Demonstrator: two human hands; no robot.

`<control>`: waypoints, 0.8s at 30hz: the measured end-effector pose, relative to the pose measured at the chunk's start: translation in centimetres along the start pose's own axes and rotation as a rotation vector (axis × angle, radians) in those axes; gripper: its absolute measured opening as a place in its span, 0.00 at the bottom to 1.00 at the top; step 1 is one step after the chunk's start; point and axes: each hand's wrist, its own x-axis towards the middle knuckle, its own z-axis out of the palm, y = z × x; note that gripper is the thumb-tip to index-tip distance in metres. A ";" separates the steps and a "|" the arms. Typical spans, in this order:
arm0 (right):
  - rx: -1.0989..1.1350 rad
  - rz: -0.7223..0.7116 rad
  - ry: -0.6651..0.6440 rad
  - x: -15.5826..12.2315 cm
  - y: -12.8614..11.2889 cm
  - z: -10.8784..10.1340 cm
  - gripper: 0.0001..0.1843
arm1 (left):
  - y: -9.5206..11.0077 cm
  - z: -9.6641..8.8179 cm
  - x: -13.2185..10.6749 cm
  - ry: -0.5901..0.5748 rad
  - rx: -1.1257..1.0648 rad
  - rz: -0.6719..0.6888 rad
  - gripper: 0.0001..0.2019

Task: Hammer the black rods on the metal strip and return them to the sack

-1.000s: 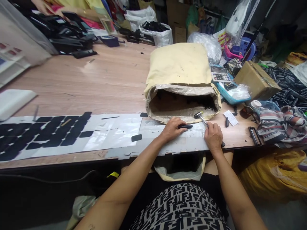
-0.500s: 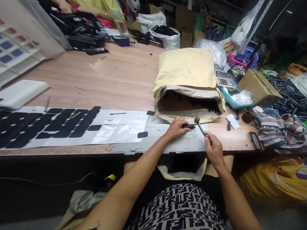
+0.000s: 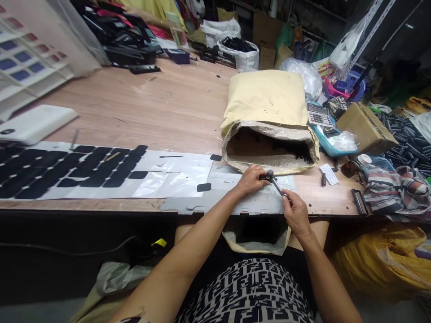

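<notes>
My left hand pins a small black piece to the grey mat at the table's near edge, fingers curled over it. My right hand is closed round the handle of a small metal hammer, whose head rests on the black piece beside my left fingers. Just behind them lies an open yellow-brown sack on its side, with black parts showing in its mouth.
A long white sheet with rows of black pieces runs along the left front of the wooden table. A calculator, blue tray, cardboard box and striped cloth crowd the right. Black goods pile at the back left.
The hammer head has swung left and down onto the black piece under my left fingers. My right hand has slid back toward me. The view has tilted and shifted slightly.
</notes>
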 end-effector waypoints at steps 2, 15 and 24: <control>-0.016 0.008 0.001 0.2 0.3 0.0 0.17 | 0.0 0.0 0.0 0.001 -0.007 -0.001 0.06; -0.671 -0.020 0.234 5.3 5.3 0.2 0.17 | 0.1 -1.0 0.0 -0.017 -0.070 0.003 0.21; -0.733 0.014 0.206 5.0 5.1 0.6 0.15 | 0.8 -1.8 -0.4 -0.111 -0.070 0.032 0.22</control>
